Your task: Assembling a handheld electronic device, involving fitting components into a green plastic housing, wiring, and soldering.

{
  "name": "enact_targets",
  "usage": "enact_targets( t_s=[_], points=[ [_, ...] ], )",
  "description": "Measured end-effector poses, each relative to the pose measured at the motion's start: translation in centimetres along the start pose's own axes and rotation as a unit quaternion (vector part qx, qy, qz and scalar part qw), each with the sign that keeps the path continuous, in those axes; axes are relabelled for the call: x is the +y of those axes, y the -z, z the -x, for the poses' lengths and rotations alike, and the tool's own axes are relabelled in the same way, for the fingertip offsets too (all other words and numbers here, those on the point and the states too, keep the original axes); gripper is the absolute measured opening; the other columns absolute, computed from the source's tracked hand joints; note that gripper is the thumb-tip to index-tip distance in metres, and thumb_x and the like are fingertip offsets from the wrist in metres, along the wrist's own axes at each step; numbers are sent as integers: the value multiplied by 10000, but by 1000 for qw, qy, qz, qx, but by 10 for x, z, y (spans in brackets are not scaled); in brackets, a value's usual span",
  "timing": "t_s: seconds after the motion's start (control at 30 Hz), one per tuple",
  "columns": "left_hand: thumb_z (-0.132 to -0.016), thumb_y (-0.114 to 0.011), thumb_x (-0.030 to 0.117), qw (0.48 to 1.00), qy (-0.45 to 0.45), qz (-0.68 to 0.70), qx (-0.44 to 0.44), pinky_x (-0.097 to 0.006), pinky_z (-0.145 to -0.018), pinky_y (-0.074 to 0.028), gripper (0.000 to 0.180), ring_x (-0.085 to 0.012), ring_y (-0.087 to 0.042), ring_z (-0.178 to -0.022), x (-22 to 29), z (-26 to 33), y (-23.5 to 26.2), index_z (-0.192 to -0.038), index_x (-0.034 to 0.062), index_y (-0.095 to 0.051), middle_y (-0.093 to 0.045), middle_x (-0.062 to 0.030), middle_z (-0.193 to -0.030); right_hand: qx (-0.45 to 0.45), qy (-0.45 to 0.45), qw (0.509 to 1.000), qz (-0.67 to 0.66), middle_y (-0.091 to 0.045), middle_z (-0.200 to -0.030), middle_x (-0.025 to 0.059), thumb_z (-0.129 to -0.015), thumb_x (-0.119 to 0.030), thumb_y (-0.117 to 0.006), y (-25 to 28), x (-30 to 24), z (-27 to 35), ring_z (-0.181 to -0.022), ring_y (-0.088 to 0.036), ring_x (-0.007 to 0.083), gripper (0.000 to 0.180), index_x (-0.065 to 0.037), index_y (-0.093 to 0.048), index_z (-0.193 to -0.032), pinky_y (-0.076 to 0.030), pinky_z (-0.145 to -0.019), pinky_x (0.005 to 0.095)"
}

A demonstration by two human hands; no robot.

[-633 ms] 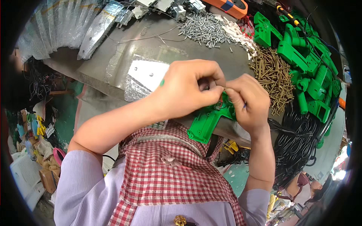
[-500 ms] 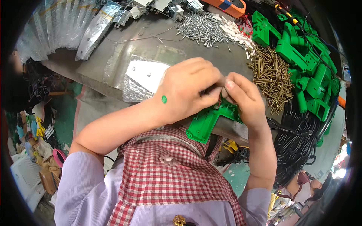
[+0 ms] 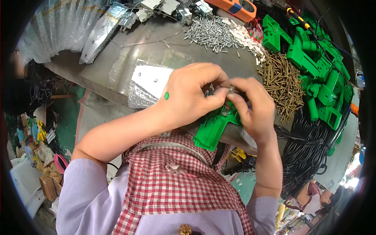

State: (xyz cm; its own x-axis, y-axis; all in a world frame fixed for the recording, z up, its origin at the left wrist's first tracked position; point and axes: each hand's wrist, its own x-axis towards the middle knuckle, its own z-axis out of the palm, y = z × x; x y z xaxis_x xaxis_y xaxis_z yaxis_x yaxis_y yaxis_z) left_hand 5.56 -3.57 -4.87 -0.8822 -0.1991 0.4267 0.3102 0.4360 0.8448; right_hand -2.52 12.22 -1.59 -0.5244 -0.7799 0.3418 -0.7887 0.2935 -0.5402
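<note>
My right hand (image 3: 257,111) now parts thumb and forefinger wider; my left hand (image 3: 188,89) curls close; what either grips, I cannot tell. The green shell (image 3: 211,132) sits beneath, mid-frame, work there seemingly ongoing; brass screws (image 3: 280,83) lie upper right.

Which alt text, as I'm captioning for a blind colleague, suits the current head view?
A person's left hand and right hand work close together at a green plastic shell by the edge of a grey workbench. Brass-coloured screws lie heaped to the right, beside more green parts, with small silver fasteners farther back.
</note>
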Motion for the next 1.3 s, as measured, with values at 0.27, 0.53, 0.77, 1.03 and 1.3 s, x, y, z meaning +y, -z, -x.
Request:
enact_targets(
  t_s=[0.27,0.53,0.77,1.03,1.3],
  points=[
    [-717,-709,49,993,-88,-77,-33,-276,-550,-455,173,-179,-557,-630,13,-7,18,-884,32,-668,-627,-47,-815,-47,-187,955,-227,-577,-775,65,-877,-91,-628,1,8,8,-719,-580,157,98,-9,-583,-903,-470,-663,308],
    [-577,-622,75,878,-249,-325,-247,-300,-561,-494,359,-218,-571,-710,60,-18,47,-926,-4,-658,-593,-91,-869,25,-95,966,-239,-611,-907,43,-812,-38,-679,20,30,18,-869,-581,121,126,10,-646,-924,-470,-780,257],
    [-670,-680,54,893,-258,-270,-249,-322,-570,-480,173,-221,-577,-707,57,-52,15,-840,37,-651,-603,-53,-810,53,-264,839,-473,-630,-789,1,-814,-37,-691,16,24,33,-691,-546,54,126,-3,-690,-935,-457,-622,211],
    [-721,-719,7,944,-182,-209,-181,-316,-645,-500,161,-260,-623,-775,45,-59,2,-871,16,-662,-636,-88,-828,15,-206,910,-358,-634,-747,25,-823,-108,-680,11,23,30,-651,-546,84,137,7,-690,-899,-449,-608,257],
    [-806,-676,35,958,27,-144,-245,-311,-654,-495,128,-213,-619,-719,35,-73,6,-918,-7,-632,-633,-95,-786,-25,-217,893,-394,-633,-716,16,-851,-143,-658,14,26,32,-673,-551,74,177,34,-659,-855,-446,-609,254]
  ],
)
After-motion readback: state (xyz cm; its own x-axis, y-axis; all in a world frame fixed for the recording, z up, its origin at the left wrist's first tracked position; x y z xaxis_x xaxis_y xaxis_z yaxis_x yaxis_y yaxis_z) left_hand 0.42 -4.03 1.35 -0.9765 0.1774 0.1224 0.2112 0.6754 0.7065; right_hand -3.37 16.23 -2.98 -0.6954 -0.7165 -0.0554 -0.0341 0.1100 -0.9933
